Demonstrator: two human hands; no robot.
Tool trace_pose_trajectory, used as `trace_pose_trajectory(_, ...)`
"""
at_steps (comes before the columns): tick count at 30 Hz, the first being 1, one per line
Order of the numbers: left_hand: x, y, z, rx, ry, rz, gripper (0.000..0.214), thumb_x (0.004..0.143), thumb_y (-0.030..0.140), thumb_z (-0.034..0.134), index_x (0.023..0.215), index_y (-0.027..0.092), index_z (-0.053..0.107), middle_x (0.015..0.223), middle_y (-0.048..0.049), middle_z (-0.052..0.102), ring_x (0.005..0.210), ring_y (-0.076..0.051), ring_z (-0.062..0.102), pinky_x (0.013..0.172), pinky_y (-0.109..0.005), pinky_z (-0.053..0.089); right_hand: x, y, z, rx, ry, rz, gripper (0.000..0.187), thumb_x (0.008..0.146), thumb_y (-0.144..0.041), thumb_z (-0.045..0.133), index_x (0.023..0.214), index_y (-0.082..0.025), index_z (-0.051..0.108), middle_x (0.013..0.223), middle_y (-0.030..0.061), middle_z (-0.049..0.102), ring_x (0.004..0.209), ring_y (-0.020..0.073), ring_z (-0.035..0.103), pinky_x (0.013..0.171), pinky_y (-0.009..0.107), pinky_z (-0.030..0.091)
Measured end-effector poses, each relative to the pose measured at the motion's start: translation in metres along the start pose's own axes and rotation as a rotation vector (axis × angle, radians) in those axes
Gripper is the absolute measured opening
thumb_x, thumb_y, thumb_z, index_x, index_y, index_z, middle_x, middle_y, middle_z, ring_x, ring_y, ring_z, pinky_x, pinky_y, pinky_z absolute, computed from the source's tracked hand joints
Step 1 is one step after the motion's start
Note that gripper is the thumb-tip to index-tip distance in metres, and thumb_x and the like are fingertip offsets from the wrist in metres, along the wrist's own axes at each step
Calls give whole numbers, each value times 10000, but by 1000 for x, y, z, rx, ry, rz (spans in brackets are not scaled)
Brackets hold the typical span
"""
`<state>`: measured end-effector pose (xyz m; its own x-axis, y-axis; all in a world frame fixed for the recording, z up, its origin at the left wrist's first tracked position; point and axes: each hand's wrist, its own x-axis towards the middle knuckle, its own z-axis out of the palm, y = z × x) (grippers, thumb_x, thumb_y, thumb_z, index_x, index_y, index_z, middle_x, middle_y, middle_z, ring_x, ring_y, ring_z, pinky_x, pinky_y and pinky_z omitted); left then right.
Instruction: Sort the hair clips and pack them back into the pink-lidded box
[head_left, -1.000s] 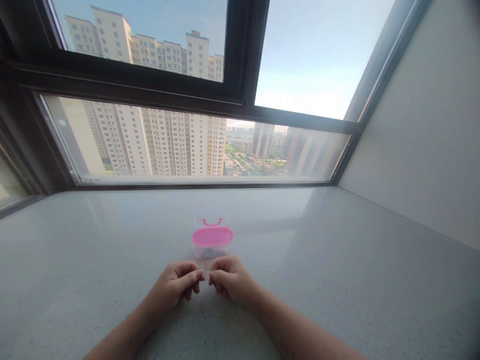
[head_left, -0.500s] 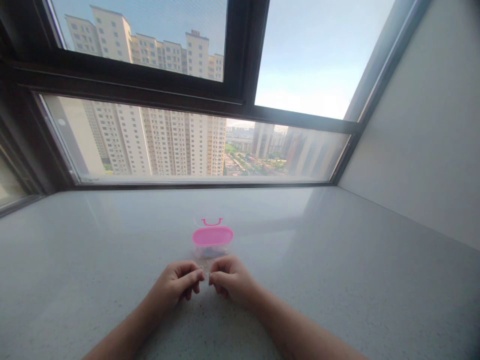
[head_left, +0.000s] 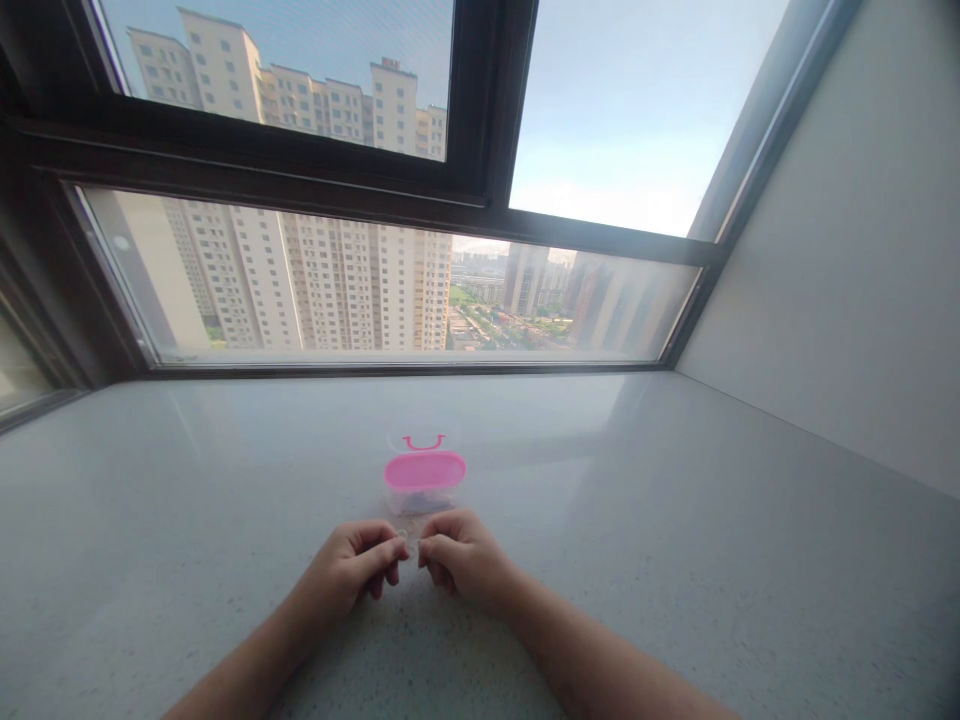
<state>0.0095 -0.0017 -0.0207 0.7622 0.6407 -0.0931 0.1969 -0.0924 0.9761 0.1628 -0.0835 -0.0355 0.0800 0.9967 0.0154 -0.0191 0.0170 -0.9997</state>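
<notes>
My left hand (head_left: 351,570) and my right hand (head_left: 461,556) rest close together on the grey stone sill (head_left: 675,560), both curled with fingertips pinched. Between the two pinches sits a tiny pale item (head_left: 409,541), too small to name. Just beyond my fingers stands a small clear plastic box with a pink rim (head_left: 424,478). Behind it a pink U-shaped handle (head_left: 424,441) shows on what seems a clear lid.
A dark-framed window (head_left: 480,210) runs along the back of the sill, with tall apartment blocks outside. A plain light wall (head_left: 847,260) closes the right side. The sill stretches wide to the left and right of my hands.
</notes>
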Motion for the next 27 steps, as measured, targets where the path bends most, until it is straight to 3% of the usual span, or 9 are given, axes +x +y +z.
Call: trace_pose_trajectory(27, 0, 0, 0, -103, -8, -10, 295, 743, 376, 512, 694, 106, 621, 532, -17, 583, 428, -95, 446, 419, -198, 274, 0, 2, 0, -22, 0, 1, 144, 677, -140, 453, 559, -145, 537, 392, -63, 449, 287, 50, 325, 302, 167, 222)
